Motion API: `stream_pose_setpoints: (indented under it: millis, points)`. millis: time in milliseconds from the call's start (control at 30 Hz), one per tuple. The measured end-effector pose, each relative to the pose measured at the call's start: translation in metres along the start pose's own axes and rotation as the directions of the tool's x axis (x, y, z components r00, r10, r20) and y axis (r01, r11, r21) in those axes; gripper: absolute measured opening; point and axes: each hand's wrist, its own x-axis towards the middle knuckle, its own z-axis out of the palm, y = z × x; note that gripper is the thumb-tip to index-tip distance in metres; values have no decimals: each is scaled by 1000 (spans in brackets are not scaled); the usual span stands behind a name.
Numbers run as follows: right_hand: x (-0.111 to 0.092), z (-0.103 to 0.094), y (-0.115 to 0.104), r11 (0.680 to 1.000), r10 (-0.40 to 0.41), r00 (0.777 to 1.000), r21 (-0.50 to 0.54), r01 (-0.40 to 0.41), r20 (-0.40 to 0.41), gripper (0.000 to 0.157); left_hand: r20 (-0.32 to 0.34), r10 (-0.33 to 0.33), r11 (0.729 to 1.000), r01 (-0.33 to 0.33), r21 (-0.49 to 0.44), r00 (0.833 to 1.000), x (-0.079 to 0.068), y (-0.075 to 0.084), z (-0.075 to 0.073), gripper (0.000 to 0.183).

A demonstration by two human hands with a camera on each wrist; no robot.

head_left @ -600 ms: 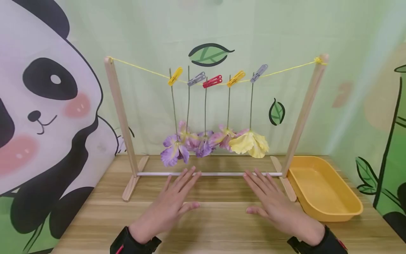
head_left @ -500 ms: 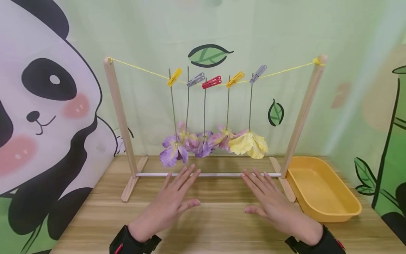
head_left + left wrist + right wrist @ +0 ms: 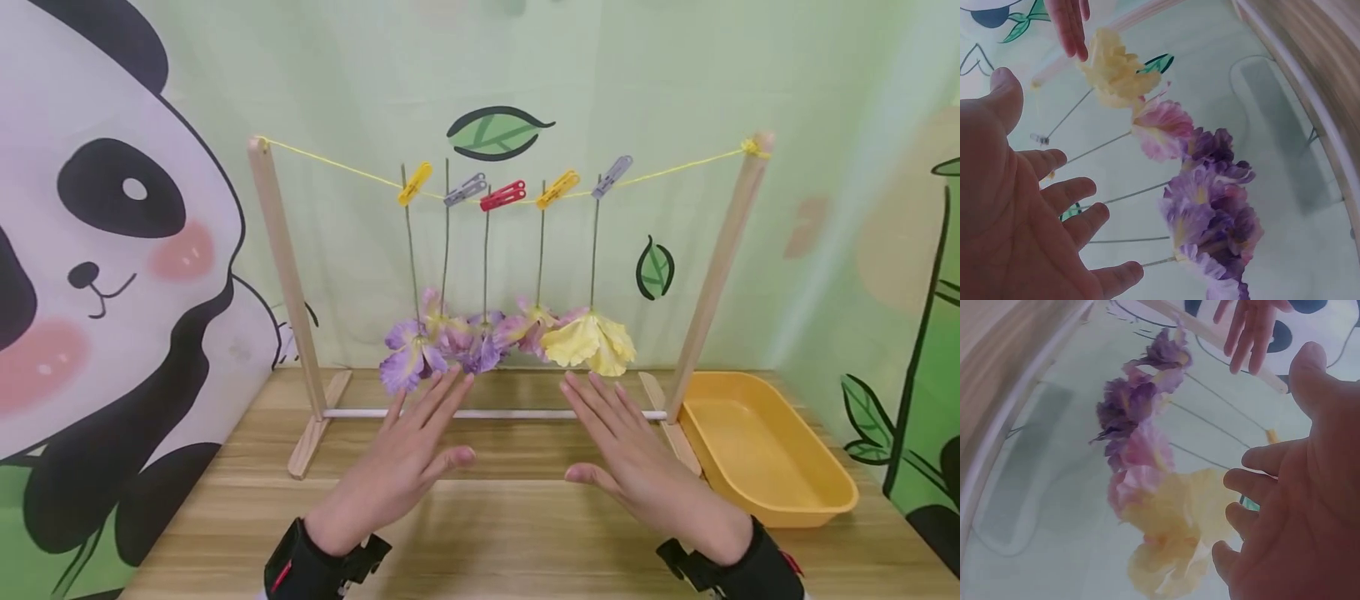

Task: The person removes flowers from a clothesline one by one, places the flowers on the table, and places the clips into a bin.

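Note:
Several artificial flowers hang upside down by their stems from a yellow string [image 3: 330, 158]. Clothespins clip them there: a red clothespin [image 3: 502, 195] in the middle, yellow and grey ones on both sides. A purple flower [image 3: 408, 358] hangs at the left and a yellow flower [image 3: 591, 342] at the right, with pink and purple blooms between. My left hand [image 3: 405, 458], fingers straight and spread, overlaps the purple flower's lower edge in the head view. My right hand [image 3: 637, 462] is held out likewise, below the yellow flower. Neither hand holds anything.
Two wooden posts [image 3: 716, 275] joined by a white rod [image 3: 517, 414] carry the string. Beside the right post's foot stands a yellow tray [image 3: 780, 500]. All stand on a wood-grain table [image 3: 510, 533] before a green printed backdrop [image 3: 360, 75].
Both hands have moved slightly up and forward from the white rod toward the flowers, the right one also a little to the left. The flowers and clothespins hang as before.

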Motion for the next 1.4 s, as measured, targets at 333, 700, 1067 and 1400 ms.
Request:
stream_pose_setpoints:
  millis: [333, 700, 1067, 1400]
  points:
    - [15, -3, -6, 1000, -16, 1000, 2, 16, -24, 86, -36, -9, 1000, 8, -28, 999, 5, -5, -8, 82]
    - [44, -24, -2, 997, -75, 994, -27, 73, -85, 89, -171, -57, 992, 36, -120, 984, 23, -14, -23, 75]
    - [77, -47, 2, 990, -137, 976, -41, 132, -168, 90, -281, -146, 958, 64, -281, 948, 40, -17, -33, 66]
    - [109, -75, 3, 988, -151, 976, -60, 143, -159, 90, -318, -204, 937, 90, -338, 926, 60, -26, -43, 60]
